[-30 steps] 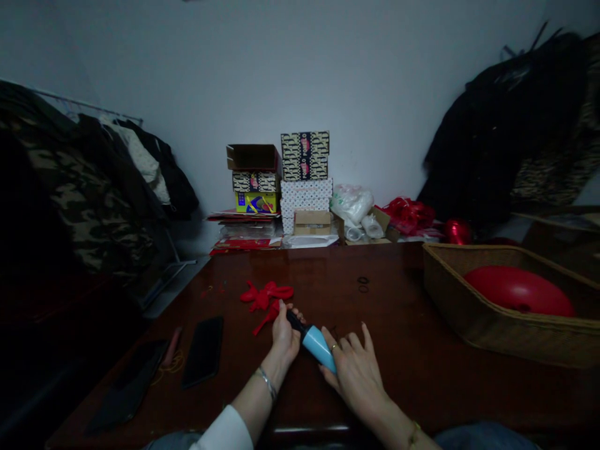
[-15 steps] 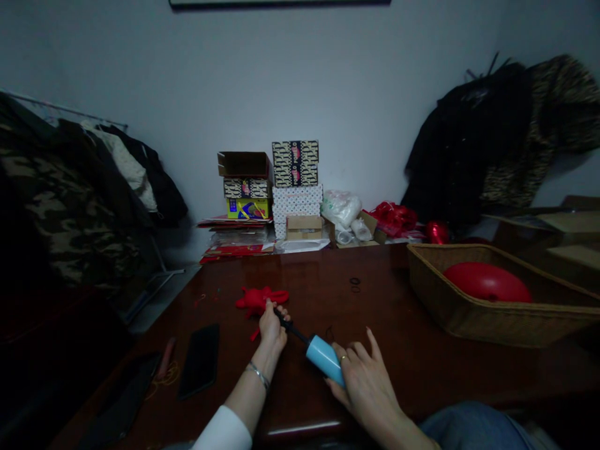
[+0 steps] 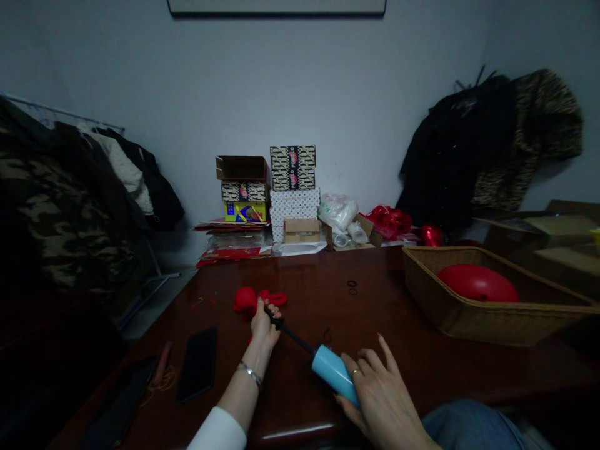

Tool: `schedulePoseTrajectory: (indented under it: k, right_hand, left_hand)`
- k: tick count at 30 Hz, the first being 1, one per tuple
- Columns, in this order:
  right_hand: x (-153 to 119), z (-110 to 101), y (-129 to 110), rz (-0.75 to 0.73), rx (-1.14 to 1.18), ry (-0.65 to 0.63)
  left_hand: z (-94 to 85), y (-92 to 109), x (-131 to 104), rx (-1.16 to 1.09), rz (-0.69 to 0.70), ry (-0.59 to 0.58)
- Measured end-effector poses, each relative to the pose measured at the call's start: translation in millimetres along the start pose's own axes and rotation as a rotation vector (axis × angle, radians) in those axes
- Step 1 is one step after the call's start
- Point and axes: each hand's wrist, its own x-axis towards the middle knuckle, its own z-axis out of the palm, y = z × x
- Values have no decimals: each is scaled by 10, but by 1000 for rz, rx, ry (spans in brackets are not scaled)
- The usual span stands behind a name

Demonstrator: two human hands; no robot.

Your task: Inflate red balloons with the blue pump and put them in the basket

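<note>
A hand pump with a light blue barrel (image 3: 334, 373) and a black rod lies slantwise between my hands, over the dark red table. My left hand (image 3: 265, 325) is closed round the black end of the pump, with a red balloon (image 3: 245, 299) at its fingertips. The balloon has a rounded, partly swollen part and a looped part to its right. My right hand (image 3: 379, 390) grips the blue barrel, its index finger raised and a ring on one finger. Where the balloon meets the pump is hidden by my left fingers.
A wicker basket (image 3: 506, 320) with a large red balloon (image 3: 478, 282) stands at the right. Two phones, the nearer-to-centre one (image 3: 197, 364) black, and a reddish stick (image 3: 162, 362) lie at left. Stacked boxes (image 3: 294, 209) stand beyond the table.
The red balloon's left part has grown rounder and fuller. My right hand has moved right and down with the blue barrel, and more of the black rod shows. My left hand has shifted slightly left.
</note>
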Motion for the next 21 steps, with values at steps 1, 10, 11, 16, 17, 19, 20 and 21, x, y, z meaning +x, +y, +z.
schedulePoseTrajectory:
  k: [1, 10, 11, 16, 17, 19, 20, 21]
  right_hand:
    - [6, 6, -4, -2, -7, 3]
    - [80, 17, 13, 23, -29, 28]
    - [93, 16, 9, 24, -41, 20]
    - [191, 29, -38, 20, -91, -27]
    - [217, 35, -52, 21, -100, -37]
    - [274, 47, -84, 25, -115, -58]
    - [303, 54, -101, 28, -122, -64]
    - [332, 62, -118, 30, -127, -66]
  left_hand:
    - [4, 1, -7, -16, -12, -15]
    - [24, -30, -43, -61, -26, -6]
    - [25, -49, -52, -52, -20, 0]
    - [29, -189, -122, -20, -27, 3]
    - [32, -218, -142, -16, -32, -1]
    - [40, -272, -187, -1, -40, -3]
    - [45, -299, -213, 8, -45, -3]
    - [49, -326, -240, 17, -50, -2]
